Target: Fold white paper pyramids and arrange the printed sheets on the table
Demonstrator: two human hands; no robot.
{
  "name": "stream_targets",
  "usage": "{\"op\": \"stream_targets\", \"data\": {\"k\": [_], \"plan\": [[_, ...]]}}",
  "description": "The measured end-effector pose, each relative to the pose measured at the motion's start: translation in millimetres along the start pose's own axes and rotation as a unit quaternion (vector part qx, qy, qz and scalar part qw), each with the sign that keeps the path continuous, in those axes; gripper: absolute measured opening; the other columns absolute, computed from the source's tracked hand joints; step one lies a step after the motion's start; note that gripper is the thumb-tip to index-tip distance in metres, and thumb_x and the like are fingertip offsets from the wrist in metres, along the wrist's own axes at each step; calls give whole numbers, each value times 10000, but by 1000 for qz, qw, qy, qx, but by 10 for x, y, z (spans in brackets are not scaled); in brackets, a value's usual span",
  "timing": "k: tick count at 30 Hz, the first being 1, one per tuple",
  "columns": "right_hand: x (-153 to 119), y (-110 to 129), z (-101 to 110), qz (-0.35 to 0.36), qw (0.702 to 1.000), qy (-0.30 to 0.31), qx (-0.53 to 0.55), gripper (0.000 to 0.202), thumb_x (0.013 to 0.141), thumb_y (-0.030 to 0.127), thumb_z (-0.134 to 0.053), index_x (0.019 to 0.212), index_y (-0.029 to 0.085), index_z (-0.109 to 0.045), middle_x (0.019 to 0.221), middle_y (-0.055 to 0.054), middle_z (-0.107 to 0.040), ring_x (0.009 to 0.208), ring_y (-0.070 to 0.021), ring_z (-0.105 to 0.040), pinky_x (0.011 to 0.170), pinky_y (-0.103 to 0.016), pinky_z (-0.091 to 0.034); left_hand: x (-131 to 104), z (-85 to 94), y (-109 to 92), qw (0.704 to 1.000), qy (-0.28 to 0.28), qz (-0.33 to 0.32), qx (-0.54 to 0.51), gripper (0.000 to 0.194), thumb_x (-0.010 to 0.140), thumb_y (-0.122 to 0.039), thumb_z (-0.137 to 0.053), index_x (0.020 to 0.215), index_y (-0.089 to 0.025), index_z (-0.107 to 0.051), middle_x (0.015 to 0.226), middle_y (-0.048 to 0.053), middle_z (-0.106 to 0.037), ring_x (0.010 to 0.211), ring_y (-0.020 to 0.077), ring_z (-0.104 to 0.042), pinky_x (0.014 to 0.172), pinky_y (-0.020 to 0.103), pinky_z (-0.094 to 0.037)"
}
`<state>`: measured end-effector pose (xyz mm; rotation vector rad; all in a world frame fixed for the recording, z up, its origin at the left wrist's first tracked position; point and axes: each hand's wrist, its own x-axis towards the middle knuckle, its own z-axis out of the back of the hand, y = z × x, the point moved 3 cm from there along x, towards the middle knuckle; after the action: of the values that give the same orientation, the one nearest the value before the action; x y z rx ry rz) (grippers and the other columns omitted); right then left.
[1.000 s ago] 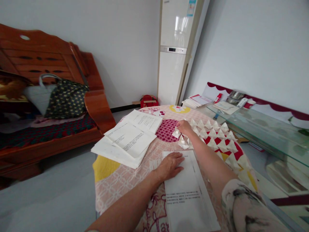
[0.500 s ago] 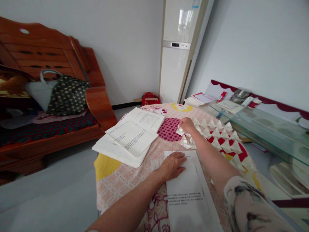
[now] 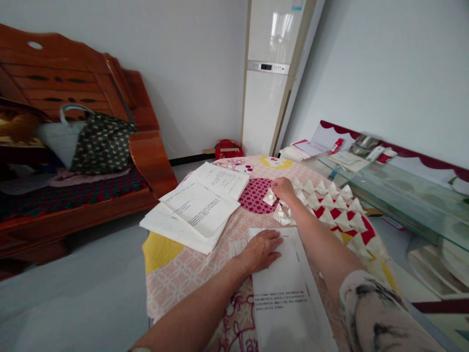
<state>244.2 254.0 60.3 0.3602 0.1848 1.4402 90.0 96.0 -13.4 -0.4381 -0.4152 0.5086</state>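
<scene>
My left hand [image 3: 262, 250] lies flat on a printed sheet of paper [image 3: 282, 274] near the table's front, fingers stretched out. Farther off, my right hand [image 3: 283, 189] has its fingers curled together at a small folded white paper piece [image 3: 270, 196], which stands on the purple checked circle of the cloth. The fingertips appear to pinch its right side, though their grip is partly hidden. Close by stands another folded paper piece [image 3: 281, 215]. To the right, several pointed folded paper pieces [image 3: 329, 201] stand in rows, some behind my right forearm.
A stack of printed sheets [image 3: 198, 210] lies on the left of the patterned tablecloth [image 3: 176, 281]. Right of the table is a glass-topped stand [image 3: 399, 195] with papers and a metal bowl. A wooden bench [image 3: 146, 161] with bags stands left, and a tall white cabinet unit [image 3: 266, 102] behind.
The folded paper piece at my right fingertips has shifted slightly left and shows more fully. My left hand stays on the sheet.
</scene>
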Motion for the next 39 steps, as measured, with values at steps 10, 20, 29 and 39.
{"op": "stream_targets", "data": {"k": [10, 20, 29, 39], "plan": [[-317, -178, 275, 54, 976, 207, 50, 135, 725, 143, -619, 641, 109, -718, 529, -28, -656, 410, -86, -512, 447, -181, -376, 16, 34, -29, 1000, 8, 3, 3, 438, 867, -278, -634, 1279, -132, -600, 1371, 156, -582, 1299, 279, -516, 1111, 412, -413], [-421, -143, 175, 56, 982, 181, -6, 200, 676, 45, -539, 633, 95, -728, 529, -33, -646, 481, -100, -535, 482, -182, -369, 20, 46, -41, 1000, -4, -1, 0, 436, 854, -254, -655, 1269, -129, -606, 1352, 163, -594, 1272, 275, -540, 1096, 412, -428], [-430, -41, 210, 44, 982, 161, -92, 131, 714, 79, -632, 730, 86, -761, 692, -96, -725, 671, -176, -656, 601, -210, -438, 21, 18, -15, 1000, -6, -7, 22, 442, 859, -265, -654, 1275, -120, -607, 1357, 157, -595, 1262, 268, -550, 1091, 405, -433], [-448, -60, 115, 43, 986, 115, -114, 164, 719, 98, -629, 796, 86, -773, 795, -139, -746, 751, -202, -679, 640, -230, -448, 34, 59, -47, 1000, -3, -10, 24, 440, 852, -257, -659, 1271, -133, -604, 1363, 154, -591, 1269, 268, -546, 1088, 407, -435]]}}
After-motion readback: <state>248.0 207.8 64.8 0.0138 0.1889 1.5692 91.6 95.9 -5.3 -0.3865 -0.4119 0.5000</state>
